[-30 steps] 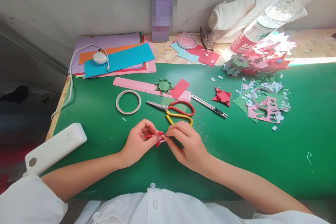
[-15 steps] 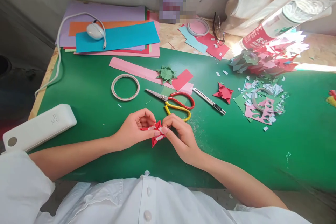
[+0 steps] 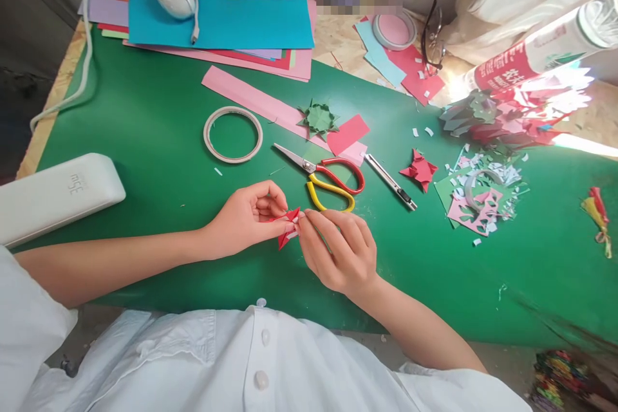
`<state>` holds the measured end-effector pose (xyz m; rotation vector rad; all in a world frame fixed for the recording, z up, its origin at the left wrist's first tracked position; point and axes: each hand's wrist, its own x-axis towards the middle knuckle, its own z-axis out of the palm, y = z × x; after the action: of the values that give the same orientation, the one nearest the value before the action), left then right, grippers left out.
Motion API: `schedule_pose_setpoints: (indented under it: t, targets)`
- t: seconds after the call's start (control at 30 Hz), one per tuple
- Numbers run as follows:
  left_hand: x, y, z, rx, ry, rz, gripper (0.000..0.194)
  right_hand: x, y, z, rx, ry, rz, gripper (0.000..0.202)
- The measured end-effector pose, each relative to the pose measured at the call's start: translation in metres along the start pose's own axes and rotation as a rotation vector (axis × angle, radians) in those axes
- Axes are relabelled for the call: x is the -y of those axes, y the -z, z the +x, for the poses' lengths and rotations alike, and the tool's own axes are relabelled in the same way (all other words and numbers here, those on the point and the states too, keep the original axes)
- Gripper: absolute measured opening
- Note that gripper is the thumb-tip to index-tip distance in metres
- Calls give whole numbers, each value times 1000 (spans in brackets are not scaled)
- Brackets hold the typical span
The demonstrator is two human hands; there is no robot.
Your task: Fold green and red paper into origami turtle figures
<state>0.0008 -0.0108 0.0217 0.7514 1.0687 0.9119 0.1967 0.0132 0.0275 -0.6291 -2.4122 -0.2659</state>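
Between my hands is a small red folded paper piece (image 3: 288, 232) with white strips on it. My left hand (image 3: 246, 222) pinches it from the left, thumb on top. On the other side my right hand (image 3: 340, 248) has its fingertips together at the piece's right edge and hides part of it. Just beyond the hands lie scissors (image 3: 321, 174) with one red and one yellow handle. A green folded paper star (image 3: 318, 118) and a red folded paper star (image 3: 420, 170) rest farther off, with a utility knife (image 3: 390, 181) near the red one.
A tape roll (image 3: 206, 135) and pink paper strip (image 3: 251, 96) lie on the green table. Coloured sheets (image 3: 232, 22) are stacked at the back left, with a white power bank (image 3: 62, 196) nearer. Paper scraps (image 3: 483, 193), a pile of cut paper (image 3: 506, 109) and a bottle (image 3: 535, 51) stand right.
The right hand has turned, its back now facing up more and its fingers covering the red piece's right side. The left hand keeps its pinch. The whole view has shifted and tilted slightly.
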Motion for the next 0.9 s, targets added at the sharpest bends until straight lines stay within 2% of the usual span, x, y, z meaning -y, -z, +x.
schedule_pose_setpoints:
  t: [0.23, 0.6, 0.9]
  targets:
    - [-2, 0, -1, 10, -56, 116, 23, -3, 3, 2, 107, -1, 75, 10]
    - [0, -2, -3, -38, -76, 177, 20, 1, 1, 5, 88, 106, -99, 7]
    - [-1, -1, -5, -36, -87, 224, 21, -6, 2, 6, 145, -31, 145, 13]
